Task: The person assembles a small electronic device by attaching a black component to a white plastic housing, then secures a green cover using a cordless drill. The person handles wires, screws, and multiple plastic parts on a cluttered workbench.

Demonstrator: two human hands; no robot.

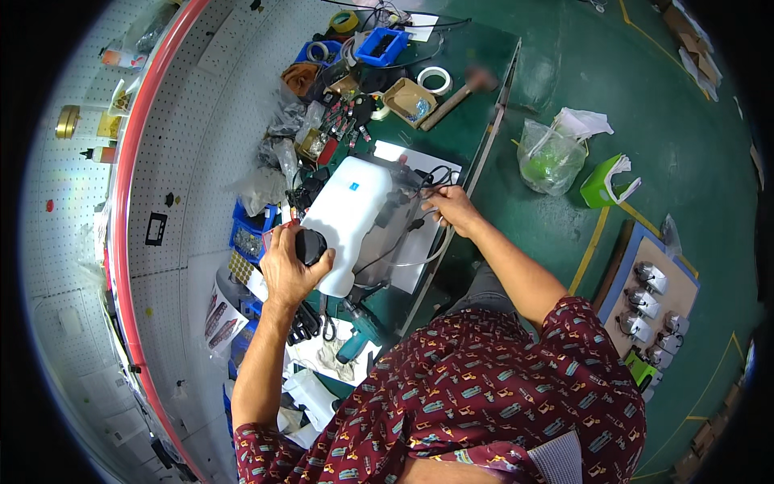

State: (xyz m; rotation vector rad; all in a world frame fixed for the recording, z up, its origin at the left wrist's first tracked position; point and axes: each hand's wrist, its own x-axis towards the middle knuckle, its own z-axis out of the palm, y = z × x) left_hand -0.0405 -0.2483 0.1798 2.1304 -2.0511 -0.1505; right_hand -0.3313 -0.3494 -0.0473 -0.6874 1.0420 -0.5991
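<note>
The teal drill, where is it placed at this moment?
In the head view, the teal drill is in the lower half, slightly left of centre, just below the near end of the white container and left of the patterned maroon shirt.

The tank (348,202) is smooth white plastic with a soft sheen, its cap (310,247) black plastic; the hose (443,247) looks like shiny, see-through plastic, the hammer handle (446,110) wood, the tray (399,98) matt cardboard, the bag (548,161) crinkled, glossy plastic, the shirt (484,371) printed cloth, the worktop (484,52) smooth
</note>
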